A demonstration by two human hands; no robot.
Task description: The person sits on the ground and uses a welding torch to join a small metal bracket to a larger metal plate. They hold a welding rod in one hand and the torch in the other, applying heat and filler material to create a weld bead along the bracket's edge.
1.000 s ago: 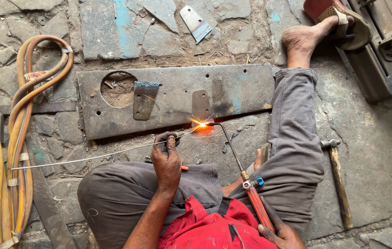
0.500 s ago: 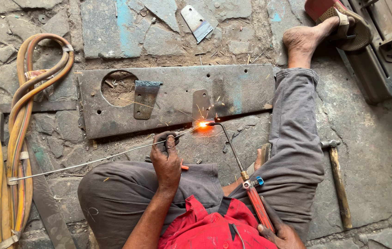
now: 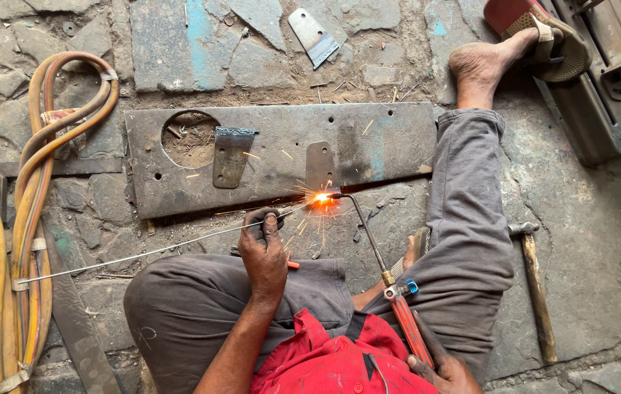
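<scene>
A long rusty steel plate (image 3: pixel 274 138) with a round hole lies on the stone floor in front of me. My left hand (image 3: pixel 263 254) grips a thin filler rod (image 3: pixel 135 254) whose tip meets the glowing spot (image 3: pixel 321 197) at the plate's near edge, below a small upright tab (image 3: pixel 320 166). My right hand (image 3: pixel 448 373), at the bottom edge, holds the red handle of a gas torch (image 3: pixel 407 327). Its thin bent tube (image 3: pixel 369 235) reaches up to the same glowing spot, and sparks fly from there.
Orange and yellow hoses (image 3: pixel 33 219) loop along the left. A hammer (image 3: pixel 537 292) lies at the right by my outstretched leg (image 3: pixel 467 219). A dark bracket (image 3: pixel 230 155) sits on the plate. A loose metal piece (image 3: pixel 314 36) lies beyond, a metal frame (image 3: pixel 617 80) at top right.
Sparks now scatter wider from the glowing spot. Both hands, the rod and the torch stay almost where they were.
</scene>
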